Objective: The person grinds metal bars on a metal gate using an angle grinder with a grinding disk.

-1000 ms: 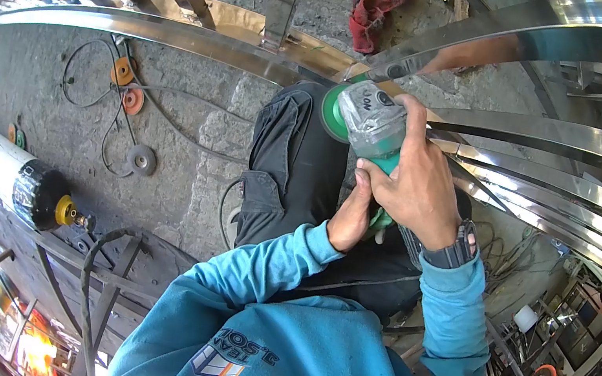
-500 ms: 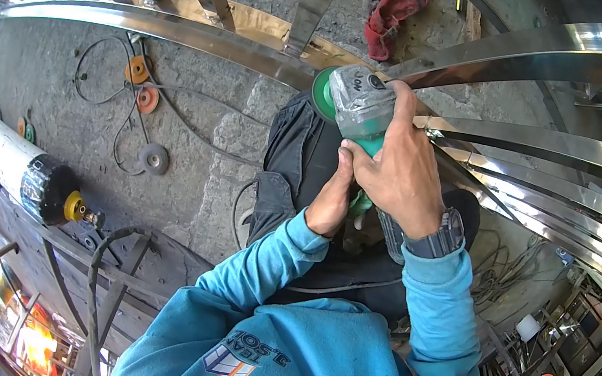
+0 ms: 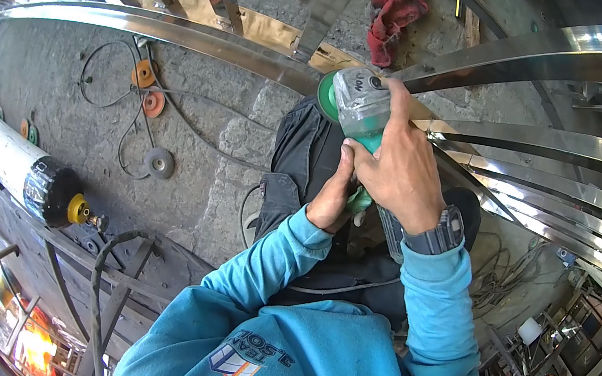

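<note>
An angle grinder (image 3: 363,103), its head wrapped in grey tape and its green disc facing left, is held against the metal frame's curved bar (image 3: 258,64). My right hand (image 3: 408,166) is wrapped over the grinder from the right, its index finger along the head. Lower down, my left hand (image 3: 332,193) grips the grinder's body, thumb pointing up. The tool covers the spot where the disc meets the bar. Beyond the bar lies a crumpled red cloth (image 3: 393,16).
A gas cylinder (image 3: 18,165) lies at the left. Discs (image 3: 159,163) and cables (image 3: 198,135) are on the concrete floor. Polished metal strips (image 3: 563,144) reach out at the right. Beside the tangled cable, tools and racks (image 3: 562,343) stand at the lower right.
The view has shifted slightly, so the floor items and cylinder appear a little further right and lower. Both hands keep their hold on the grinder.
</note>
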Tool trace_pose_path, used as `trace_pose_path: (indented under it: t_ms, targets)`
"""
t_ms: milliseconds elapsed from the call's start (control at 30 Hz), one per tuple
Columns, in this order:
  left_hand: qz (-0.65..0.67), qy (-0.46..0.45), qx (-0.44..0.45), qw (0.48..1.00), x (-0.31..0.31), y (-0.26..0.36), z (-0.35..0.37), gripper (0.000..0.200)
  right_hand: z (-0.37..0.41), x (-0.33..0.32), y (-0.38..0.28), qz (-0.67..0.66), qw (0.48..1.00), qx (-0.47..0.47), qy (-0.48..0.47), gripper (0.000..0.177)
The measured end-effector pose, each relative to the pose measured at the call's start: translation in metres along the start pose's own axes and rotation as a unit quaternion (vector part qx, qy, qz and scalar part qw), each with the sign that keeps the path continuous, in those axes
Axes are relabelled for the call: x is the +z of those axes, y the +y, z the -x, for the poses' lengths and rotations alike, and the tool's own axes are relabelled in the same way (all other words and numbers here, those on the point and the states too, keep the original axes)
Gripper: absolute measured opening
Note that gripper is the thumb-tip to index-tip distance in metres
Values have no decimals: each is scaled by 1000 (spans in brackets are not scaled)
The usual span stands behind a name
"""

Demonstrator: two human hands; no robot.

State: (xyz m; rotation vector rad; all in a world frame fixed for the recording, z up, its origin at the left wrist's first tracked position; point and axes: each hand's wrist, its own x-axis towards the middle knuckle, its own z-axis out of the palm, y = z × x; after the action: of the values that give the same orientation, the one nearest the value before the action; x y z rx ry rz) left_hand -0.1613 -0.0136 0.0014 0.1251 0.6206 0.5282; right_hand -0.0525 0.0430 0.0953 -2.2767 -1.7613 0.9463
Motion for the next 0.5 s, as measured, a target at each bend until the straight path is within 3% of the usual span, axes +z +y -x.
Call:
trace_pose_path:
  t_ms: [100,133,233,500]
  targets:
    - [16,3,7,1000,-2,8,-1,96,-7,3,-6,19,1000,11,-9,86]
    - [31,32,2,999,0,11,-5,83,-10,4,-8,21,1000,16,-2,85]
    - [41,48,4,998,2,20,-10,79,-16,8,-10,28,999,26,18,84]
    - [71,-15,10,997,-16,17,-18,77,-20,12,-19,32,998,29,49,87]
